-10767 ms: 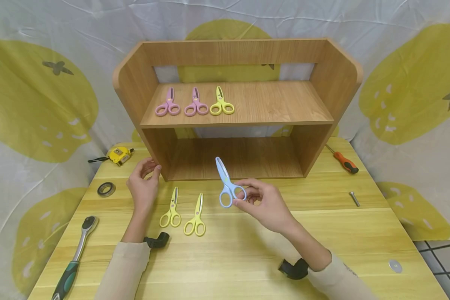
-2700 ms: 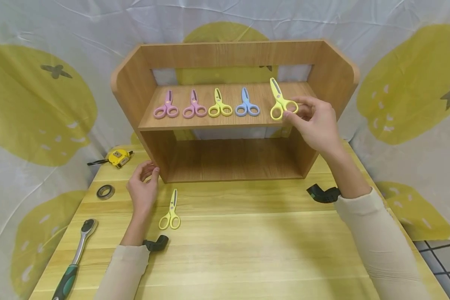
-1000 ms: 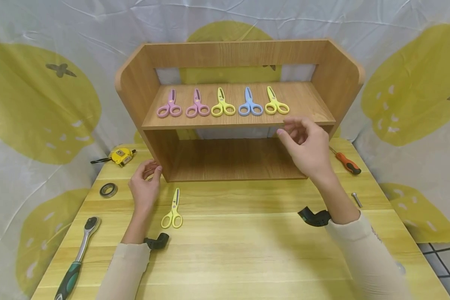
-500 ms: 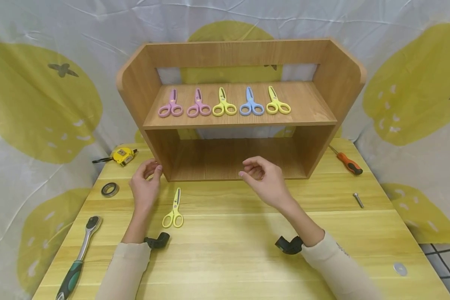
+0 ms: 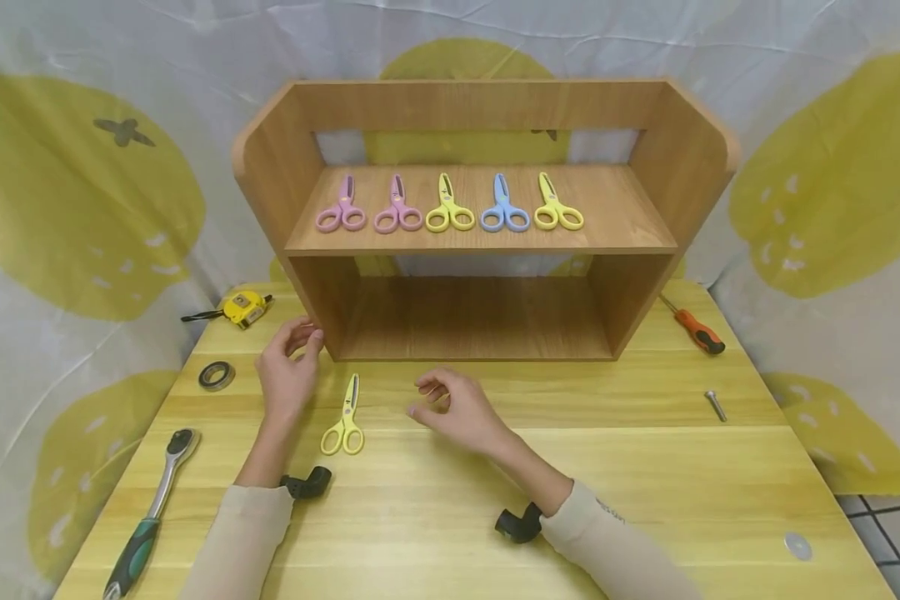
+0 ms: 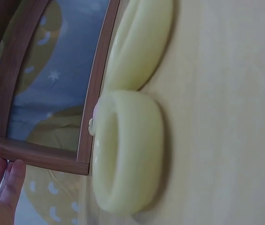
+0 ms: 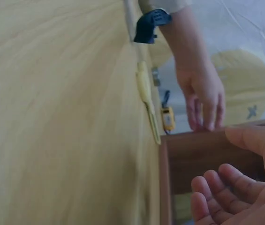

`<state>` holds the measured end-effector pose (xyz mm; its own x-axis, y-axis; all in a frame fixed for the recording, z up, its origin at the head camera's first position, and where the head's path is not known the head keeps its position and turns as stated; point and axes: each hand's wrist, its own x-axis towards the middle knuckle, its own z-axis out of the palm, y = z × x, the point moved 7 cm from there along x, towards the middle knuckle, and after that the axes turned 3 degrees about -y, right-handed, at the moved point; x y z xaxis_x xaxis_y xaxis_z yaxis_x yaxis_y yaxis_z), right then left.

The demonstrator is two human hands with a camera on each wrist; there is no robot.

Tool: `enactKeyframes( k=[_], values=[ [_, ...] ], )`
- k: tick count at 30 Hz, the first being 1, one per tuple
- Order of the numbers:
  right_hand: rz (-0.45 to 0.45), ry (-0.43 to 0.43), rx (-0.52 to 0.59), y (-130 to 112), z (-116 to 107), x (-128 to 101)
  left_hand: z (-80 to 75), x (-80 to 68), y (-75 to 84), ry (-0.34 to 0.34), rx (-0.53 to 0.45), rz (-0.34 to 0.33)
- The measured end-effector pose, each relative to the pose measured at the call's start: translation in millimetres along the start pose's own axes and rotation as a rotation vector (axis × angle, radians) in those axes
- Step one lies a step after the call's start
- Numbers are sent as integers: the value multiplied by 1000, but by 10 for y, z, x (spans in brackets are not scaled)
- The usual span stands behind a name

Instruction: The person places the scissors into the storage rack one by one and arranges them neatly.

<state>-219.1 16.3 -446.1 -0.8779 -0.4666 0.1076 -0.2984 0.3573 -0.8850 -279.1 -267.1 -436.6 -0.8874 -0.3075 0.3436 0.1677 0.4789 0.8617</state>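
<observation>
On the tabletop lies a pair of yellow scissors (image 5: 343, 425), blades toward the shelf. Right of it hovers my right hand (image 5: 461, 411), its fingers loosely bent with nothing between them. My left hand (image 5: 288, 371) is at the left side panel of the wooden shelf (image 5: 480, 250), its relaxed fingertips seeming to touch the outer face. On the upper board, in a row from left, are two pairs of pink scissors (image 5: 341, 215), a yellow pair (image 5: 448, 215), blue scissors (image 5: 504, 215) and another yellow pair (image 5: 557, 215). In the left wrist view, scissor handles (image 6: 141, 150) loom large.
To the left are a tape measure (image 5: 244, 308), a ring-shaped bearing (image 5: 216, 376) and a ratchet wrench (image 5: 153, 517). A screwdriver (image 5: 697, 330), a bolt (image 5: 716, 406) and a washer (image 5: 798, 547) lie to the right. Patterned cloth (image 5: 120, 250) hangs around the table.
Blue scissors, then a yellow pair, were set on the upper board by my right hand. It has since come down and left toward the remaining table pair. My left hand has stayed put.
</observation>
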Motion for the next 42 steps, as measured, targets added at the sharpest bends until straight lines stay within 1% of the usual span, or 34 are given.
enactKeyframes(
  k=[3,6,15,21,25,34,37,42],
  values=[
    [-4,-34,14,-4,155,55,-19,9,-13,5,7,-3],
    [11,-55,16,1,284,112,-25,20,-7,6,6,0],
    [25,-111,-59,-5,636,227,-31,7,5,6,9,6],
    [53,-120,-84,36,805,273,-7,3,16,-5,2,17],
    [75,-113,-114,53,887,300,7,-1,18,-15,-5,10],
    [79,-56,-281,-9,982,331,15,-10,-11,-30,-5,-3],
    [102,-52,-322,-11,1008,335,17,-16,-19,-37,-10,-7],
    [137,-47,-427,-1,1057,343,27,-25,-19,-42,-19,-12]
  ],
)
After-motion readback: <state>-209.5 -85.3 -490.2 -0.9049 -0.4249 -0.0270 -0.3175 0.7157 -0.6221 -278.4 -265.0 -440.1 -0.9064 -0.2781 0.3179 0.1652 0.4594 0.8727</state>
